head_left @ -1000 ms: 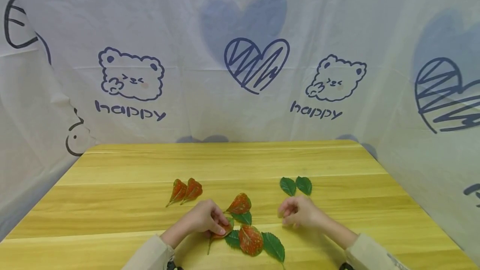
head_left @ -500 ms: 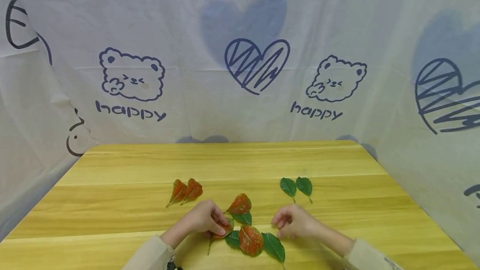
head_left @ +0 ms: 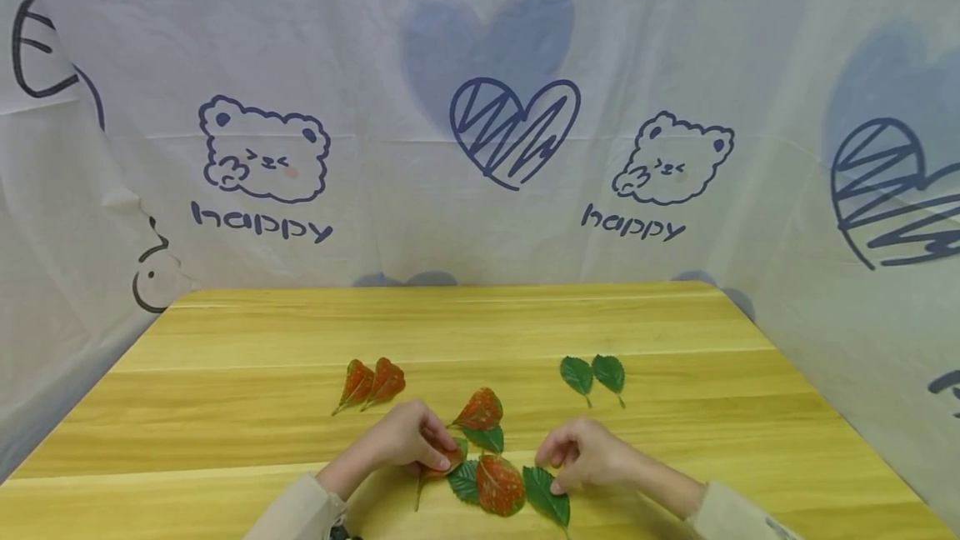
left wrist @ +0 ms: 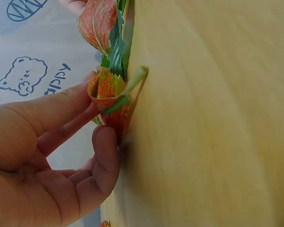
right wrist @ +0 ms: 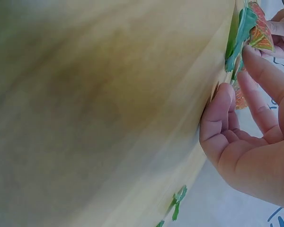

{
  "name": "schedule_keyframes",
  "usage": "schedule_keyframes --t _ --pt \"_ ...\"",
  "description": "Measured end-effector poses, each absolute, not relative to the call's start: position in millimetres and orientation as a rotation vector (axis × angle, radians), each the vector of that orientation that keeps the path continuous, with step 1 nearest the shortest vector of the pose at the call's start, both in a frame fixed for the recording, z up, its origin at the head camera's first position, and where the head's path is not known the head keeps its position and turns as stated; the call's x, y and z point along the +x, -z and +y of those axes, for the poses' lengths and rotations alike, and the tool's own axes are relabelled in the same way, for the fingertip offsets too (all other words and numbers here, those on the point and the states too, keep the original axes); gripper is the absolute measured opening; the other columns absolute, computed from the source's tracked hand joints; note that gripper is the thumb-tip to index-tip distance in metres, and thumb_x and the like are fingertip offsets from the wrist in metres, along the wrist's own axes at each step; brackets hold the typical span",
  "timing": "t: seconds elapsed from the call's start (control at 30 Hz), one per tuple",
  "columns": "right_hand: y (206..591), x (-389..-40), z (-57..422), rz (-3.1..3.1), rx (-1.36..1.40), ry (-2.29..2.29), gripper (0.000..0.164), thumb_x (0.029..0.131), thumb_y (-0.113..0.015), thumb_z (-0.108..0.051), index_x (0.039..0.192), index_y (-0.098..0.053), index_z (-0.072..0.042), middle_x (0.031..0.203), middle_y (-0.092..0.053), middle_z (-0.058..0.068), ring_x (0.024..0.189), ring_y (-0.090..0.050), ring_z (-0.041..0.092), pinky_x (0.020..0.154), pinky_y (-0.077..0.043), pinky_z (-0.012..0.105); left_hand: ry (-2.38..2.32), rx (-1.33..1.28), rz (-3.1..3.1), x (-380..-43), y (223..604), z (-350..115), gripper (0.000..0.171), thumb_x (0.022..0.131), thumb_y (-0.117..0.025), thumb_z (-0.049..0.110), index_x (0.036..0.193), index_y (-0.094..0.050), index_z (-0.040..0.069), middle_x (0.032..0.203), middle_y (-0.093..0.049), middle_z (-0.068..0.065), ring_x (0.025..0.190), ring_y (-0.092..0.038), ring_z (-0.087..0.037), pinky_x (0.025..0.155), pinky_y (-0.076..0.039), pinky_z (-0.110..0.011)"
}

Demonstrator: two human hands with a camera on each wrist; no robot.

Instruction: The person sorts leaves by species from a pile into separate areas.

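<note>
My left hand (head_left: 420, 436) pinches a red leaf (head_left: 433, 473) low over the table, its stem pointing toward me; in the left wrist view this leaf (left wrist: 114, 101) looks curled between thumb and fingers. To its right a row continues with a green leaf (head_left: 464, 483), a red leaf (head_left: 500, 487) and a larger green leaf (head_left: 546, 500). Above the row, another red leaf (head_left: 480, 409) partly covers a green one (head_left: 489, 438). My right hand (head_left: 588, 452) has its thumb on the larger green leaf's edge, the other fingers loosely bent and apart from it.
Two red leaves (head_left: 386, 380) lie side by side at the back left of the wooden table (head_left: 262, 332). Two green leaves (head_left: 577, 375) lie farther back to the right. A white printed cloth (head_left: 405, 215) hangs around the table.
My right hand has come left and toward me, from near the back green pair to the larger green leaf. The green leaf in the row has shifted slightly; my left hand stays put.
</note>
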State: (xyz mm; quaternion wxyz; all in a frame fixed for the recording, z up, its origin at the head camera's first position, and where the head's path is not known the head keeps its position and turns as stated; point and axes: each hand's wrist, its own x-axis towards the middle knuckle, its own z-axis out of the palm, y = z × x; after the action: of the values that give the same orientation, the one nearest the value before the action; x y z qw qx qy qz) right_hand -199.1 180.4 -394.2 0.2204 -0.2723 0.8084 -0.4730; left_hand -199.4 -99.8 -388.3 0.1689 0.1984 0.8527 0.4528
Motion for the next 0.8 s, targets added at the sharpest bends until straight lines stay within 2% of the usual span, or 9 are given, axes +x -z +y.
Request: schedule_keyframes --t 0.13,0.3,0.67,0.8 --pt "395.7 -198.7 180.7 2.234 -0.793 1.3 0.021 0.064 -0.071 0.008 0.085 -0.066 0.007 0.074 -0.057 0.004 0.059 -0.047 0.006 0.05 -0.041 0.018 -1.277 0.593 2.443 -200.5 388.4 -101.2 0.019 0.067 -0.076 0.003 0.083 -0.069 0.0 0.079 -0.065 -0.005 0.069 -0.057 -0.016 0.059 -0.051 -0.033" --pt "396.6 -198.7 179.3 2.255 -0.815 1.29 0.02 0.063 -0.071 0.009 0.083 -0.067 0.007 0.072 -0.058 0.002 0.058 -0.046 0.005 0.05 -0.041 0.018 -1.254 0.632 2.464 -201.6 388.9 -103.1 0.023 0.066 -0.077 0.007 0.087 -0.068 0.001 0.084 -0.065 -0.004 0.082 -0.058 -0.021 0.076 -0.046 -0.042" --pt "398.0 -199.9 176.1 2.277 -0.753 1.262 0.02 0.063 -0.072 0.011 0.082 -0.067 0.005 0.07 -0.053 0.001 0.056 -0.041 0.006 0.048 -0.035 0.017 -1.297 0.629 2.394 -201.2 385.5 -105.3 0.027 0.068 -0.077 0.007 0.091 -0.065 -0.001 0.088 -0.063 -0.004 0.079 -0.056 -0.019 0.073 -0.046 -0.037" --pt "398.5 -200.4 176.2 2.279 -0.75 1.256 0.021 0.063 -0.072 0.011 0.082 -0.067 0.005 0.07 -0.052 0.001 0.055 -0.04 0.007 0.048 -0.034 0.017 -1.272 0.63 2.411 -199.6 383.7 -105.0 0.029 0.068 -0.076 0.009 0.093 -0.064 0.0 0.084 -0.059 -0.004 0.077 -0.052 -0.018 0.067 -0.044 -0.035"
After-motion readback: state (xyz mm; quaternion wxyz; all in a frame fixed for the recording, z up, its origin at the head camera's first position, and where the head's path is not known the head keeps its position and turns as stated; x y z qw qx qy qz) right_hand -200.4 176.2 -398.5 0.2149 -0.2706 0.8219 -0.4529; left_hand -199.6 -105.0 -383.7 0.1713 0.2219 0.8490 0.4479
